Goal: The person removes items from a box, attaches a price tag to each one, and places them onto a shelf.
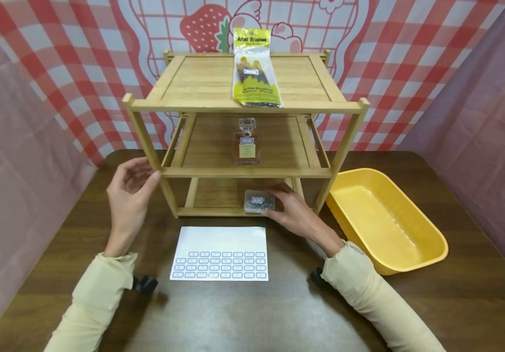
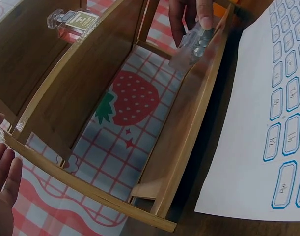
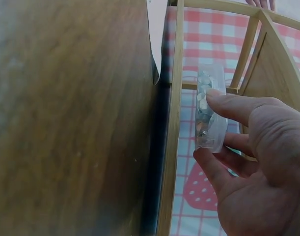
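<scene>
My right hand [image 1: 294, 210] pinches a small clear plastic box [image 1: 258, 201] by its right end, at the front of the wooden rack's bottom shelf [image 1: 217, 193]. Shiny round pieces [image 3: 203, 103] show through the box's wall, and a small label sits on its lid. Thumb and fingers lie on opposite sides of the box in the right wrist view. Beside the rack's left post [image 1: 144, 139] is my left hand [image 1: 131, 195], its fingers loosely bent and its thumb tip right at the middle shelf's corner. Nothing is held in it.
A perfume bottle [image 1: 247, 144] stands on the middle shelf. On the top shelf lies an artist brushes packet [image 1: 255, 73]. The table holds a white sheet of printed labels [image 1: 221, 239] before the rack and a yellow plastic basin [image 1: 377, 215] at the right.
</scene>
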